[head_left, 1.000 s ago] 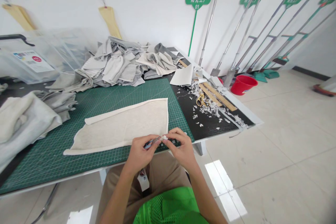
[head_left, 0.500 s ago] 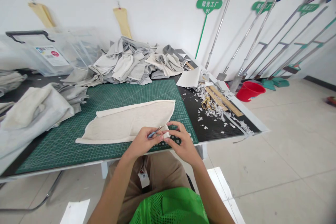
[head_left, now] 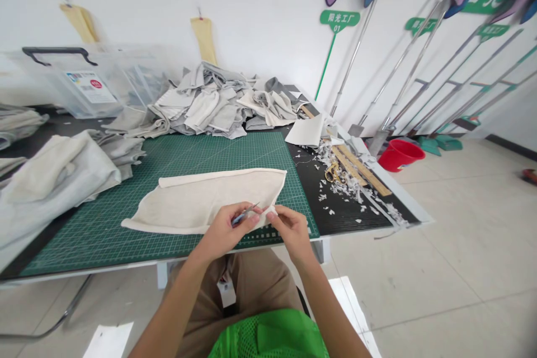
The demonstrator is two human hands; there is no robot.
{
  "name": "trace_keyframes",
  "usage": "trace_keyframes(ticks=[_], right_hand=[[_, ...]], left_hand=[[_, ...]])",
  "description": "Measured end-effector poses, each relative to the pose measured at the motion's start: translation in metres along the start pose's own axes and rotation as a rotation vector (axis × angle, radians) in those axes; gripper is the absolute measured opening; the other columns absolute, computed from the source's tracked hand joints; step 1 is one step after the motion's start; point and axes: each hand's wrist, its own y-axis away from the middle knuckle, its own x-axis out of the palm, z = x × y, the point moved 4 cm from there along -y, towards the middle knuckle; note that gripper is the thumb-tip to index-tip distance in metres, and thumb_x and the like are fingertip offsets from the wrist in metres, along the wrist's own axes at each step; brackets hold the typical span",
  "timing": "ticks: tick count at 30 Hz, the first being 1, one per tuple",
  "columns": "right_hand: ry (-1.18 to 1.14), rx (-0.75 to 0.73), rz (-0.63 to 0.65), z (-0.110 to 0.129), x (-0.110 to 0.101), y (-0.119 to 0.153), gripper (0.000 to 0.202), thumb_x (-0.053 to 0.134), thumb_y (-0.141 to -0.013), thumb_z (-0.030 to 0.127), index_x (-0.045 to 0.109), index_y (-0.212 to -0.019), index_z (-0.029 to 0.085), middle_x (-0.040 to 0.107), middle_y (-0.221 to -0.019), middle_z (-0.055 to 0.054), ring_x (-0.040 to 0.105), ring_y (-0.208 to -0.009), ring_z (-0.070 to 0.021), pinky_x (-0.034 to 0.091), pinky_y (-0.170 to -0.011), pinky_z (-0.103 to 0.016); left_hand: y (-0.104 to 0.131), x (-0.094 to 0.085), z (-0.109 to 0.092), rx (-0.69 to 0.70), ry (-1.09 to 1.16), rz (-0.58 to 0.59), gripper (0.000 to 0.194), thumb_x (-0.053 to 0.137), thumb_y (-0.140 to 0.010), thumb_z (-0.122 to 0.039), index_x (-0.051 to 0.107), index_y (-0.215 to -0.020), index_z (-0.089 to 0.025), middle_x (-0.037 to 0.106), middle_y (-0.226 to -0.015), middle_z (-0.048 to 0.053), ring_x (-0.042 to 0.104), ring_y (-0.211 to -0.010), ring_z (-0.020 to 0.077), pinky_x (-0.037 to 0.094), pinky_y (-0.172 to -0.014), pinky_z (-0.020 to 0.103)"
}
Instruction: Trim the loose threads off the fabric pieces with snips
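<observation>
A cream fabric piece [head_left: 188,201] with rolled, stitched edges lies spread on the green cutting mat [head_left: 168,148]. My left hand [head_left: 224,232] is closed around blue thread snips [head_left: 242,216], their metal tip pointing up and right; its fingertips also touch the cloth. At the near right corner of the fabric, my right hand [head_left: 292,230] pinches the edge between thumb and fingers. That corner is lifted slightly toward me, and the fingers partly hide it.
Grey and cream cloths [head_left: 213,103] are heaped behind the mat, with a larger cloth pile [head_left: 59,179] at left. A clear plastic box [head_left: 126,84] stands at the back. Gold-handled scissors [head_left: 333,172], wooden rulers [head_left: 363,170] and scraps lie right; a red bucket [head_left: 400,156] is beyond.
My right hand's fingers have drawn together from a looser spread into a pinch on the fabric corner. My left hand still has the snips. The view has tilted slightly upward.
</observation>
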Motion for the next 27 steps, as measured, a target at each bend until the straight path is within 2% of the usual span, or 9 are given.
trace_keyframes(ticks=[4,5,7,9,10,13,17,23,27], right_hand=[[-0.093,0.100,-0.011,-0.004,0.001,-0.002,0.014,0.073,-0.078,0.033,0.075,-0.080,0.019,0.072,-0.077,-0.002,0.061,-0.069,-0.0137,0.046,-0.068,-0.024],[-0.113,0.118,0.007,-0.004,0.003,-0.003,0.014,0.074,-0.078,0.033,0.074,-0.079,0.019,0.071,-0.076,-0.002,0.060,-0.068,-0.0133,0.046,-0.067,-0.024],[-0.150,0.143,0.048,-0.003,0.006,-0.003,0.014,0.074,-0.077,0.033,0.074,-0.078,0.018,0.072,-0.076,-0.002,0.060,-0.068,-0.0130,0.045,-0.067,-0.023],[-0.178,0.154,0.072,-0.002,0.008,-0.004,0.014,0.074,-0.078,0.032,0.074,-0.079,0.018,0.072,-0.076,-0.003,0.061,-0.069,-0.0132,0.046,-0.068,-0.023],[-0.188,0.161,0.077,-0.001,0.008,-0.005,0.014,0.074,-0.078,0.032,0.074,-0.079,0.018,0.072,-0.076,-0.003,0.061,-0.070,-0.0135,0.046,-0.068,-0.024],[-0.203,0.201,0.089,-0.001,0.007,-0.005,0.016,0.073,-0.078,0.033,0.074,-0.078,0.017,0.072,-0.075,-0.004,0.062,-0.070,-0.0146,0.047,-0.069,-0.025],[-0.210,0.266,0.090,-0.006,0.006,-0.003,0.016,0.074,-0.078,0.033,0.075,-0.080,0.017,0.071,-0.075,-0.005,0.062,-0.071,-0.0163,0.048,-0.071,-0.029],[-0.212,0.329,-0.010,-0.020,0.000,0.004,0.014,0.076,-0.075,0.031,0.073,-0.081,0.019,0.071,-0.079,-0.005,0.063,-0.077,-0.0190,0.049,-0.071,-0.032],[-0.234,0.336,0.004,-0.021,-0.001,0.004,0.012,0.076,-0.075,0.029,0.073,-0.081,0.020,0.071,-0.078,-0.004,0.063,-0.075,-0.0181,0.048,-0.071,-0.032]], left_hand=[[0.005,-0.015,-0.016,0.138,-0.235,0.002,0.044,0.049,-0.094,-0.041,0.050,-0.131,-0.017,0.054,-0.065,-0.004,0.044,-0.055,0.0110,0.033,-0.056,0.022],[0.005,-0.017,-0.020,0.177,-0.302,0.024,0.042,0.048,-0.095,-0.040,0.049,-0.132,-0.019,0.057,-0.069,-0.003,0.048,-0.058,0.0116,0.035,-0.059,0.023],[0.001,-0.020,-0.026,0.260,-0.410,0.091,0.036,0.047,-0.096,-0.035,0.052,-0.129,-0.022,0.066,-0.090,0.001,0.059,-0.078,0.0145,0.041,-0.074,0.026],[-0.005,-0.022,-0.027,0.332,-0.461,0.169,0.031,0.047,-0.096,-0.031,0.056,-0.125,-0.023,0.067,-0.108,0.003,0.061,-0.096,0.0163,0.041,-0.085,0.028],[-0.008,-0.023,-0.026,0.362,-0.473,0.193,0.030,0.048,-0.096,-0.030,0.057,-0.124,-0.024,0.067,-0.109,0.003,0.061,-0.097,0.0159,0.042,-0.085,0.027],[-0.017,-0.027,-0.018,0.426,-0.511,0.197,0.033,0.053,-0.094,-0.028,0.057,-0.126,-0.025,0.067,-0.092,0.001,0.060,-0.079,0.0130,0.041,-0.071,0.024],[-0.026,-0.032,-0.007,0.505,-0.564,0.182,0.038,0.060,-0.090,-0.029,0.057,-0.128,-0.025,0.060,-0.076,-0.002,0.054,-0.064,0.0110,0.035,-0.058,0.023],[-0.038,-0.030,-0.004,0.600,-0.659,0.248,0.043,0.063,-0.089,-0.035,0.055,-0.130,-0.026,0.057,-0.072,-0.003,0.050,-0.058,0.0105,0.033,-0.054,0.025],[-0.042,-0.029,-0.007,0.662,-0.631,0.265,0.042,0.060,-0.090,-0.035,0.054,-0.131,-0.024,0.057,-0.071,-0.003,0.048,-0.055,0.0105,0.031,-0.052,0.026]])
